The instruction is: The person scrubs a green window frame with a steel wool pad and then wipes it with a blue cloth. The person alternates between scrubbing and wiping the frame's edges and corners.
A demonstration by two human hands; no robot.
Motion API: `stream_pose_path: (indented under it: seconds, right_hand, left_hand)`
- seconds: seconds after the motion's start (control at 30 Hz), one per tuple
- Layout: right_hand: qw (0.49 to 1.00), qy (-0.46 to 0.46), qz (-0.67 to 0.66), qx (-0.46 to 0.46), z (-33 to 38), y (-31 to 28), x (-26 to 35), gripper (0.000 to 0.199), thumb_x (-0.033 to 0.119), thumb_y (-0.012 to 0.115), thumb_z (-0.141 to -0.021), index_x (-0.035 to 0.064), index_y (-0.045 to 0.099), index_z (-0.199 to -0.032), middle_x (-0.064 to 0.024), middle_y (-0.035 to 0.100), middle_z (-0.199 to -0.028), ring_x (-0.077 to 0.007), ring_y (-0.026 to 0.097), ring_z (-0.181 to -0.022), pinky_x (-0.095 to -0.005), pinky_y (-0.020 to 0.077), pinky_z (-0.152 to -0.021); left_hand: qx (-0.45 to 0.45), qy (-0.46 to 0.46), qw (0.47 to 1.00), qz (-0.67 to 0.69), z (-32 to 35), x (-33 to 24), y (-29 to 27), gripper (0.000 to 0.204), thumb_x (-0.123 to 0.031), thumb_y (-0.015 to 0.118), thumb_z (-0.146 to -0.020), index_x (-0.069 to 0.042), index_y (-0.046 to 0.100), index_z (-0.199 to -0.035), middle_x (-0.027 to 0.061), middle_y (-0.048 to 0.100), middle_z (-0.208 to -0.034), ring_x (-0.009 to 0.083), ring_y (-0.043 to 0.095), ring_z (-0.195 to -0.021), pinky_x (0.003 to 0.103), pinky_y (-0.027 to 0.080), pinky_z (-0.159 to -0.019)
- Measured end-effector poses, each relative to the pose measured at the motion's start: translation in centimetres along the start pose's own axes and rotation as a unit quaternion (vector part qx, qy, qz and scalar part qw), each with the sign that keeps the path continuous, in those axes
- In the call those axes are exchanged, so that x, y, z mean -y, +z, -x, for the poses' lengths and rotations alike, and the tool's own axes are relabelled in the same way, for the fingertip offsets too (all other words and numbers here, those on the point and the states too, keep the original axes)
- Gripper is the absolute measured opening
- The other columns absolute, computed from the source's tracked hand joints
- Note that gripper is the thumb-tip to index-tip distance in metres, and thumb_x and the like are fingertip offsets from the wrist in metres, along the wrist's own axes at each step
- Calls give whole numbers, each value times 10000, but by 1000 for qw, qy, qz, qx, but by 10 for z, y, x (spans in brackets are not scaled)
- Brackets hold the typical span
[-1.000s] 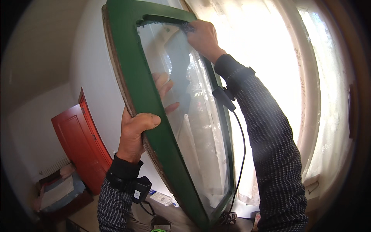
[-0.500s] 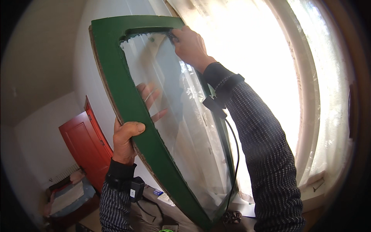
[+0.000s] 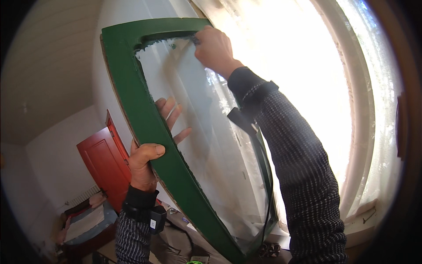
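A green wooden window sash (image 3: 119,70) stands tilted before me, its glass pane (image 3: 206,149) edged with rough, dark, flaky stuff and white patches near the top. My left hand (image 3: 144,165) grips the sash's left side rail, thumb on the front, with its fingers showing through the glass behind. Up at the top right corner of the pane, my right hand (image 3: 215,50) has its fingers curled and pressed together against the inner edge of the frame. Whatever they may hold is hidden. Each wrist wears a black strap with a small black box.
Bright curtains (image 3: 299,110) hang over a window at the right, above a pale sill (image 3: 362,224). Below the sash lies grey fabric (image 3: 176,237). At the far left are a red door (image 3: 103,160) and a bed (image 3: 88,224).
The view has shifted slightly, so the door and bed sit further right. My right hand has moved a little left along the top corner; my left hand keeps its hold.
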State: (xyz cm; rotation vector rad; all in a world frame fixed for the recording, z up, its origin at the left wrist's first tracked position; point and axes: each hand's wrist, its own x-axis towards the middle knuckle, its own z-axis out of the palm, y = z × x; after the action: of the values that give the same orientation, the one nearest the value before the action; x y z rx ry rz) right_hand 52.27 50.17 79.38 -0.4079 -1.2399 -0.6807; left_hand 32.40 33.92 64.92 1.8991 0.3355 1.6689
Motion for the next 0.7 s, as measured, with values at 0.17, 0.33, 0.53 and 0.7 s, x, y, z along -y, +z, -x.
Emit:
stream_pose_path:
  seconds: [0.17, 0.33, 0.53, 0.7]
  right_hand:
    - [996, -73, -38, -46, -3, 7, 13, 128, 116, 687, -768, 31, 766, -821, -193, 714, -965, -411, 726, -920, -507, 593, -832]
    - [998, 34, -48, -3, 2, -1, 2, 195, 93, 689, -832, -18, 804, -944, -260, 756, -916, -452, 722, -879, -511, 581, -856]
    - [993, -9, -85, 76, -3, -6, 15, 198, 115, 687, -847, -51, 770, -916, -283, 726, -843, -470, 718, -846, -509, 577, -826]
    - [996, -27, -63, 51, -17, -3, 17, 219, 140, 709, -840, -50, 772, -929, -291, 731, -855, -465, 729, -861, -504, 580, -857]
  left_hand:
    - [8, 0, 1000, 2, 1, 1, 0, 1071, -160, 680, -688, 1, 327, -1686, 246, 418, -1704, 436, 365, -1617, 677, 423, -1246]
    - [20, 7, 1000, 6, 0, 1, -4, 1069, -161, 675, -698, -4, 317, -1693, 243, 415, -1705, 443, 351, -1623, 669, 426, -1248]
    - [31, 11, 999, 29, -1, 6, -9, 1068, -146, 667, -720, -19, 292, -1712, 233, 395, -1721, 443, 341, -1627, 652, 436, -1249]
    - [43, 2, 999, 29, 0, 5, -14, 1041, -112, 651, -750, -10, 280, -1718, 241, 353, -1750, 431, 338, -1632, 628, 426, -1259]
